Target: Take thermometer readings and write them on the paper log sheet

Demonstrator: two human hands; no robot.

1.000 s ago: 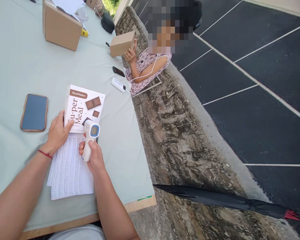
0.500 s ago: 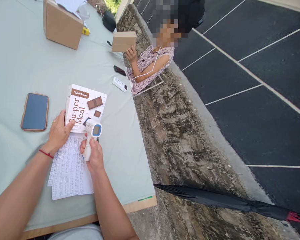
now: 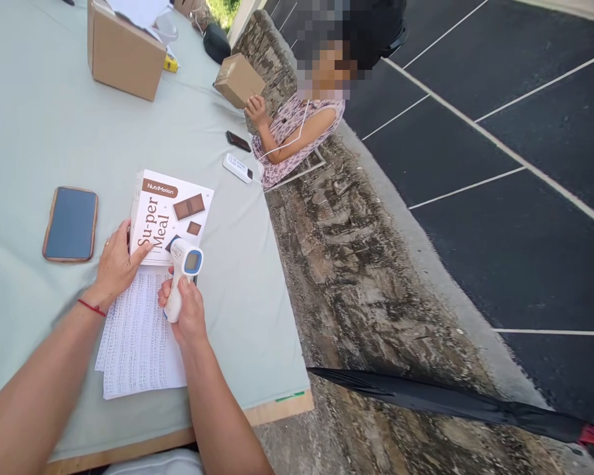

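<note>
My left hand [image 3: 119, 258] grips the lower left edge of a white "NutriMotion Su-per Meal" box [image 3: 178, 201], its thumb over the front face. Wrapped in my right hand [image 3: 188, 307] is a white and blue infrared thermometer [image 3: 181, 270], its small screen facing me. The thermometer's head overlaps the box's lower right corner, and I cannot tell whether they touch. Beneath the box and my hands lie printed sheets of paper [image 3: 136, 343], partly covered. A phone in a brown case [image 3: 70, 223] rests flat to the left of my left hand.
Across the table [image 3: 237, 297], a person [image 3: 297, 135] holds a cardboard box [image 3: 239, 80]. A white device [image 3: 237, 168] and a black device [image 3: 238, 140] lie near that table edge. A larger carton [image 3: 126, 56] and a black case [image 3: 216, 43] stand further back.
The other person's cardboard box has turned and tilted, now showing different sides. My hands, the white box and the thermometer stay almost the same; the whole view has shifted slightly.
</note>
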